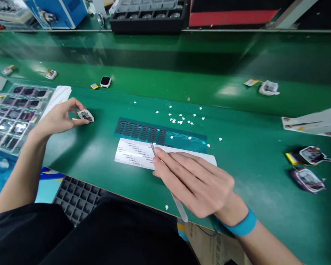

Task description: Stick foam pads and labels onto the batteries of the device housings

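Between the fingers of my left hand (61, 117) is a small white smartwatch case (85, 115), its open inside showing, held just above the green bench. My right hand (198, 182) grips a pair of metal tweezers (179, 206). Their tips reach the upper edge of a curled white backing sheet (135, 154) with printed lettering; a small white piece (153, 144) lies close to them, and I cannot tell if they pinch it. Behind the backing sheet lies a teal sheet (186, 138) carrying rows of dark adhesive strips (140, 131).
Small white paper bits (179, 120) lie scattered behind the sheets. On the left stands a clear tray (19, 106) of watch parts. Opened watch cases, including a purple one (308, 180), sit at the right. A watch (105, 81) lies at the back. A blue wristband (241, 223) circles my right wrist.
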`<state>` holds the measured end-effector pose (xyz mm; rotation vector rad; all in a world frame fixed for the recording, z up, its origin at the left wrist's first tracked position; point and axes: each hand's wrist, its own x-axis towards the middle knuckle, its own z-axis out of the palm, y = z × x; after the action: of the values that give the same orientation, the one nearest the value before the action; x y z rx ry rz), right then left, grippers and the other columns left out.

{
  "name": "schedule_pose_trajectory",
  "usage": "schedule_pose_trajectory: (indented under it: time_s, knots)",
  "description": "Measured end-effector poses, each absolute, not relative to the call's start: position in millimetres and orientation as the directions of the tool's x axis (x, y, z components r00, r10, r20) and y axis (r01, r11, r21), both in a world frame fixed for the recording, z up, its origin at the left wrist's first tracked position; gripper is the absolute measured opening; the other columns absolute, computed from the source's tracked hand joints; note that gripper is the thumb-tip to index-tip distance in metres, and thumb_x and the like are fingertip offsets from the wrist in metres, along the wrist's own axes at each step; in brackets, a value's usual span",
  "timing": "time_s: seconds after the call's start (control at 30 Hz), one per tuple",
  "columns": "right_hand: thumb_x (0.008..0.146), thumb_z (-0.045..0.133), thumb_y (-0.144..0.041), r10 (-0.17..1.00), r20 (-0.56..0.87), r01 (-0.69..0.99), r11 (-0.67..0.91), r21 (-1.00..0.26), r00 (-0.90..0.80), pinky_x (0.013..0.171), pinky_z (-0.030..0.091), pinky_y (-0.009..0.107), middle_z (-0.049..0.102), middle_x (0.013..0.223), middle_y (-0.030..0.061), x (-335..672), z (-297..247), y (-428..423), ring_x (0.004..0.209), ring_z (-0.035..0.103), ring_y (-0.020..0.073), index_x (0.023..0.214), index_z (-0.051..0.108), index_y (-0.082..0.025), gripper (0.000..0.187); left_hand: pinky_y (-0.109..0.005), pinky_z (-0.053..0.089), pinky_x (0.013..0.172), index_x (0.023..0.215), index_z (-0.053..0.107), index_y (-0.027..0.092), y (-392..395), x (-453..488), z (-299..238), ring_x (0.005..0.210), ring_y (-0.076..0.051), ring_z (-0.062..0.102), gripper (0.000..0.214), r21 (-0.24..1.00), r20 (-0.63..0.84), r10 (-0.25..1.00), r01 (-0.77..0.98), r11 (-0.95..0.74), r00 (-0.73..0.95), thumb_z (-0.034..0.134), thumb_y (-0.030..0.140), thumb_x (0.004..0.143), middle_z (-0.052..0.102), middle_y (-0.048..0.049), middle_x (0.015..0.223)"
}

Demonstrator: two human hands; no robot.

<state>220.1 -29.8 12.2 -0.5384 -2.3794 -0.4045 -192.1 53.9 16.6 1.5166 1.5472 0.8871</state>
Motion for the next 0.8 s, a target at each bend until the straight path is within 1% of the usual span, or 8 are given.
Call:
schedule_pose_trajectory:
  time_s: [0.07, 0.13, 0.2, 0.3, 0.4, 0.6, 0.7, 0.8]
  knots:
    - [0.099, 0.07, -0.019, 0.294, 0.659, 0.49, 0.862, 0.13, -0.692, 0.081, 0.066, 0.032, 0.08, 0.118, 0.0112, 219.3, 9.6, -28.3, 0.097, 0.079, 0.02, 0.113, 0.075, -0.009, 0.018, -0.02, 0.049, 0.075, 0.083, 0.066, 0.019, 48.0, -165.6, 18.3, 0.079, -0.01, 0.065, 0.03, 0.878, -0.099, 0.995, 0.472, 0.082, 0.011, 0.092, 0.033, 0.08, 0.079, 0.0062, 0.08]
    - [0.101, 0.065, -0.017, 0.347, 0.661, 0.526, 0.847, 0.084, -0.665, 0.083, 0.066, 0.034, 0.08, 0.118, 0.0124, 218.0, 5.4, -26.0, 0.103, 0.077, 0.0225, 0.111, 0.074, -0.009, 0.015, -0.026, 0.054, 0.075, 0.092, 0.066, 0.021, 43.8, -130.1, 19.9, 0.071, -0.012, 0.068, 0.031, 0.939, -0.107, 0.994, 0.331, 0.089, 0.037, 0.088, 0.042, 0.085, 0.081, 0.0041, 0.082]
    - [0.102, 0.058, -0.01, 0.425, 0.661, 0.567, 0.823, 0.001, -0.618, 0.08, 0.065, 0.034, 0.082, 0.108, 0.0118, 216.4, 0.0, -23.4, 0.096, 0.076, 0.0219, 0.11, 0.071, -0.011, 0.015, -0.03, 0.057, 0.075, 0.101, 0.071, 0.022, 39.7, -90.6, 21.0, 0.068, -0.014, 0.072, 0.03, 0.983, -0.107, 0.987, 0.16, 0.087, 0.121, 0.088, 0.039, 0.084, 0.082, -0.0011, 0.089]
    - [0.1, 0.045, 0.0, 0.511, 0.678, 0.59, 0.795, -0.139, -0.528, 0.065, 0.059, 0.028, 0.077, 0.081, 0.0047, 215.1, -8.5, -21.0, 0.07, 0.067, 0.0162, 0.114, 0.064, -0.013, 0.027, -0.033, 0.061, 0.077, 0.108, 0.073, 0.021, 29.8, -37.7, 23.2, 0.072, -0.02, 0.078, 0.029, 0.988, -0.153, 0.958, 0.013, 0.154, 0.244, 0.084, 0.033, 0.084, 0.082, -0.0073, 0.091]
    - [0.101, 0.046, -0.003, 0.568, 0.701, 0.598, 0.762, -0.25, -0.431, 0.063, 0.055, 0.024, 0.075, 0.081, 0.0012, 216.1, -14.0, -21.9, 0.064, 0.065, 0.0126, 0.119, 0.062, -0.015, 0.027, -0.032, 0.064, 0.074, 0.107, 0.07, 0.02, 15.1, -6.3, 26.2, 0.073, -0.024, 0.081, 0.023, 0.977, -0.19, 0.924, -0.03, 0.211, 0.331, 0.079, 0.029, 0.087, 0.081, -0.0058, 0.081]
    - [0.102, 0.066, -0.024, 0.605, 0.669, 0.716, 0.681, -0.155, -0.431, 0.056, 0.049, 0.021, 0.076, 0.08, -0.0029, 213.5, -14.9, -27.6, 0.057, 0.063, 0.0071, 0.122, 0.068, -0.018, 0.021, -0.029, 0.067, 0.07, 0.103, 0.067, 0.019, -8.1, 3.0, 21.2, 0.073, -0.022, 0.082, 0.019, 0.971, -0.187, 0.915, -0.073, 0.227, 0.358, 0.078, 0.022, 0.088, 0.081, -0.003, 0.081]
    - [0.105, 0.063, -0.024, 0.616, 0.653, 0.732, 0.668, -0.136, -0.441, 0.057, 0.048, 0.022, 0.075, 0.078, -0.0032, 210.3, -14.3, -29.2, 0.057, 0.063, 0.007, 0.12, 0.07, -0.017, 0.018, -0.026, 0.067, 0.07, 0.104, 0.067, 0.019, -12.9, 0.7, 16.0, 0.077, -0.022, 0.082, 0.02, 0.971, -0.18, 0.925, -0.091, 0.222, 0.335, 0.078, 0.021, 0.088, 0.082, -0.0038, 0.084]
    - [0.1, 0.066, -0.016, 0.608, 0.642, 0.702, 0.696, -0.148, -0.467, 0.057, 0.049, 0.024, 0.076, 0.081, -0.0022, 209.4, -13.7, -30.3, 0.061, 0.066, 0.0086, 0.119, 0.07, -0.015, 0.019, -0.027, 0.067, 0.073, 0.104, 0.067, 0.019, -16.1, -0.8, 13.9, 0.081, -0.023, 0.083, 0.019, 0.975, -0.17, 0.931, -0.082, 0.206, 0.324, 0.078, 0.019, 0.087, 0.082, -0.0044, 0.087]
